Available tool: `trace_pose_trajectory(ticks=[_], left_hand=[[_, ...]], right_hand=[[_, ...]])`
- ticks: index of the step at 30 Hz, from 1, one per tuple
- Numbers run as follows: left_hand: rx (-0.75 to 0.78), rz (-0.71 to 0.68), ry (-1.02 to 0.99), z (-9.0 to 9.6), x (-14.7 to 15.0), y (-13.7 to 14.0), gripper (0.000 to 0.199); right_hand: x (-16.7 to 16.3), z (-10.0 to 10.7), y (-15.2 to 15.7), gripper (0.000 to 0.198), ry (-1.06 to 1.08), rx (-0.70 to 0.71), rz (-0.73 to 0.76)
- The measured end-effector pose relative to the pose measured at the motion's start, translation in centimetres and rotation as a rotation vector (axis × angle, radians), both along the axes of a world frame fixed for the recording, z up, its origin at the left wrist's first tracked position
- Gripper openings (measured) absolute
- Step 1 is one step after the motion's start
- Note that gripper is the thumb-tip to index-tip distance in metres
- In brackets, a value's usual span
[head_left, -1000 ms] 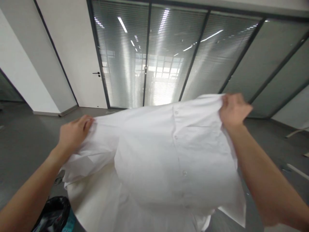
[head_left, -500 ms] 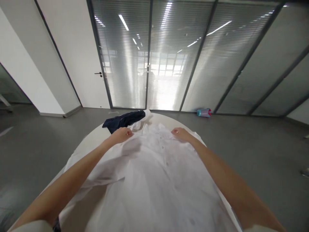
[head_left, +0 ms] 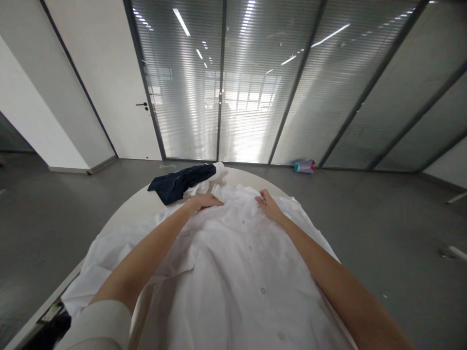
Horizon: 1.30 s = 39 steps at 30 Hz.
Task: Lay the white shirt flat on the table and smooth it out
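Observation:
A white button-up shirt (head_left: 233, 262) lies spread out, front side up, with its collar end away from me and its button row running toward me. My left hand (head_left: 206, 201) rests on the shirt left of the collar, fingers stretched out over the cloth. On the other side of the collar, my right hand (head_left: 269, 205) has thumb and fingers closed on the shirt's fabric near the shoulder. Some fingertips are hard to make out against the white cloth.
Beneath the shirt is a round white table (head_left: 126, 214). A dark navy folded garment (head_left: 182, 182) lies at its far left edge, beside crumpled white cloth (head_left: 218, 171). A blue and red patterned object (head_left: 305, 166) sits on the floor by the glass partition (head_left: 248, 121).
My left hand has shifted right toward the collar, its fingers straightening out of a closed grip. The right hand has turned, its fingers now at the collar's side. The shirt's left part is spread wider.

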<state>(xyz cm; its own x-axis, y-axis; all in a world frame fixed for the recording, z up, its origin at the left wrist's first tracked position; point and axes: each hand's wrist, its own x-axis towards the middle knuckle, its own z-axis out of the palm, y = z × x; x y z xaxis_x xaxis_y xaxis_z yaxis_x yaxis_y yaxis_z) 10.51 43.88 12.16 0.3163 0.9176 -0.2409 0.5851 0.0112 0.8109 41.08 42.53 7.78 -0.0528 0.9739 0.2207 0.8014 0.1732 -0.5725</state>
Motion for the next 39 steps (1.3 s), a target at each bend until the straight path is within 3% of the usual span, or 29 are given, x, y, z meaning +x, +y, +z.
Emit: trace_pose_trajectory(ticks=[6,8,11,14,16,19,22,27,30,33,36,39], left_hand=[[-0.089,-0.074,-0.262,-1.9,0.9,-1.0,0.058],[-0.029,-0.096,-0.402,-2.4,1.1,-1.2,0.059],[0.191,-0.046,-0.489,-2.9,1.2,-0.8,0.05],[0.447,0.043,-0.336,-3.1,1.3,0.9,0.052],[0.528,0.073,-0.235,-3.3,1.3,2.3,0.057],[0.534,0.102,-0.157,-4.2,1.3,4.5,0.06],[0.523,0.106,-0.098,-5.4,1.3,5.9,0.057],[0.539,0.081,-0.001,-6.0,1.2,5.9,0.052],[0.604,0.109,0.101,-5.1,1.6,4.4,0.051],[0.687,0.133,0.189,-3.5,3.1,2.6,0.042],[0.696,-0.017,0.302,-2.0,6.4,0.9,0.032],[0.641,-0.209,0.348,-1.6,10.7,-0.9,0.03]], right_hand=[[0.0,-1.6,-1.1,0.029,0.107,0.06,-0.045],[-0.2,-1.5,-1.3,0.031,0.105,0.057,-0.058],[-1.1,-0.3,-1.0,0.033,0.057,0.043,-0.103],[-2.4,1.6,0.3,0.035,-0.035,0.025,-0.18],[-3.5,2.5,1.6,0.036,-0.125,-0.022,-0.22],[-5.1,2.4,3.5,0.036,-0.212,-0.104,-0.247],[-6.4,1.0,4.4,0.032,-0.248,-0.15,-0.263],[-6.7,0.0,4.0,0.036,-0.299,-0.126,-0.279],[-3.5,1.4,3.6,0.042,-0.273,-0.047,-0.203],[2.9,3.1,1.8,0.028,-0.163,-0.058,-0.131],[10.4,4.2,-2.7,0.02,-0.182,-0.115,-0.154],[15.5,4.1,-9.6,0.029,-0.263,-0.211,-0.163]])
